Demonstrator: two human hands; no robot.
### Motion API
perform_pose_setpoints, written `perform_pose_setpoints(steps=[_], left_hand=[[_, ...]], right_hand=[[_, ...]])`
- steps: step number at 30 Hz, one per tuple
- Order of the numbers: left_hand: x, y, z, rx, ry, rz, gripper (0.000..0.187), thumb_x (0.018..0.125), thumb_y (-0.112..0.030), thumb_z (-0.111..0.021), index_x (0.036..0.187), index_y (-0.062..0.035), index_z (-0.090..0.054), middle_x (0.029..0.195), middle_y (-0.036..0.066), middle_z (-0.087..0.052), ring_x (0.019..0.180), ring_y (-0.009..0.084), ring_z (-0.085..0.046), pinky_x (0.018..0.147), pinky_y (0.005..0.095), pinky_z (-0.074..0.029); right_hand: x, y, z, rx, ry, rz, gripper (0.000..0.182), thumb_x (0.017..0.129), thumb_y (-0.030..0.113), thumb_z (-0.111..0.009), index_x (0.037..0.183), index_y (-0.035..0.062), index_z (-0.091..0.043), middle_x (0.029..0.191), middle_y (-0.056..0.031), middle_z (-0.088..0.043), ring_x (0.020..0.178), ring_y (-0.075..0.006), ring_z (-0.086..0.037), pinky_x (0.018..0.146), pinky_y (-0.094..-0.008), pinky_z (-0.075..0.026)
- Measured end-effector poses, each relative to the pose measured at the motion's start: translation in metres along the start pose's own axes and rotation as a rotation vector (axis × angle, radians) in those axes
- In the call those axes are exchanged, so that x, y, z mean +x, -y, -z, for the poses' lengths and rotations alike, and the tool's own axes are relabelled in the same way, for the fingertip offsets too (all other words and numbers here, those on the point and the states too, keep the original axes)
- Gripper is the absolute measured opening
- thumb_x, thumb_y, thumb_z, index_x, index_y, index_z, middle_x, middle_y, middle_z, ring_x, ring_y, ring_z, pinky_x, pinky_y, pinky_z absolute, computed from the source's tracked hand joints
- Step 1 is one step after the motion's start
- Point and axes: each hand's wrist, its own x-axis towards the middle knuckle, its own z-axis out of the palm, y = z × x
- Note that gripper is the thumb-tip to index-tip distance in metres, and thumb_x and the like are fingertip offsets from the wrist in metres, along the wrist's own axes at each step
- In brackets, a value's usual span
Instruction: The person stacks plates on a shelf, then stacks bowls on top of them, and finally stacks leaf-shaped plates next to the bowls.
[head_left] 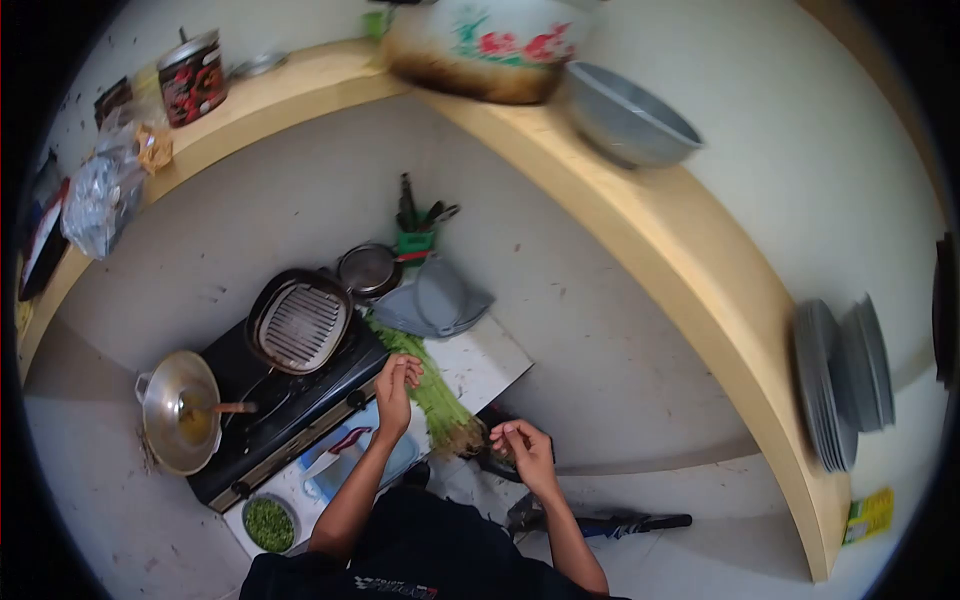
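Note:
A long bundle of leafy greens with brown roots lies on the white counter, its root end pointing toward me. At its left edge is my left hand, fingers curled in; what they hold, if anything, is hidden. Right of the roots, my right hand is raised with thumb and fingers pinched together, and I cannot make out anything between them. Below my left hand, a knife with a dark red handle and white blade rests on a light blue board. Chopped greens fill a bowl at the counter's near left.
A black stove bears a grill pan and a wok with yellowish liquid. Behind the greens sit a grey basin and a green utensil holder. A curved shelf holds a pot, a grey bowl and stacked plates.

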Motion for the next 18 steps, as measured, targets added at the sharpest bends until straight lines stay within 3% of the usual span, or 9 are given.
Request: perform_pose_setpoints(steps=[7,14,18], left_hand=[[0.021,0.055,0.070,0.161,-0.023,0.184,0.030,0.110,-0.023,-0.048,0.103,-0.0014,-0.067,0.082,0.003,-0.067,0.071,0.0076,-0.055,0.065,0.0241,-0.045],[0.081,0.098,0.088,0.224,0.217,0.382,0.024,0.110,-0.024,-0.050,0.110,-0.0054,-0.065,0.095,0.000,-0.067,0.080,0.0086,-0.059,0.073,0.0249,-0.051],[0.157,0.128,0.085,0.280,0.303,0.259,0.021,0.107,-0.017,-0.052,0.114,-0.0010,-0.063,0.098,0.004,-0.068,0.082,0.0111,-0.064,0.072,0.0273,-0.056]], right_hand=[[0.065,-0.062,-0.055,0.033,0.096,-0.148,0.030,0.109,0.023,-0.051,0.108,-0.0024,-0.066,0.100,-0.0070,-0.071,0.084,-0.0109,-0.065,0.075,-0.0262,-0.052],[0.120,-0.143,-0.092,0.155,0.058,-0.359,0.028,0.109,0.020,-0.048,0.115,-0.0020,-0.063,0.104,-0.0083,-0.070,0.086,-0.0128,-0.064,0.076,-0.0256,-0.051],[0.146,-0.178,-0.099,0.005,0.129,-0.395,0.030,0.110,0.023,-0.046,0.116,-0.0005,-0.063,0.103,-0.0079,-0.070,0.086,-0.0132,-0.064,0.075,-0.0270,-0.051]])
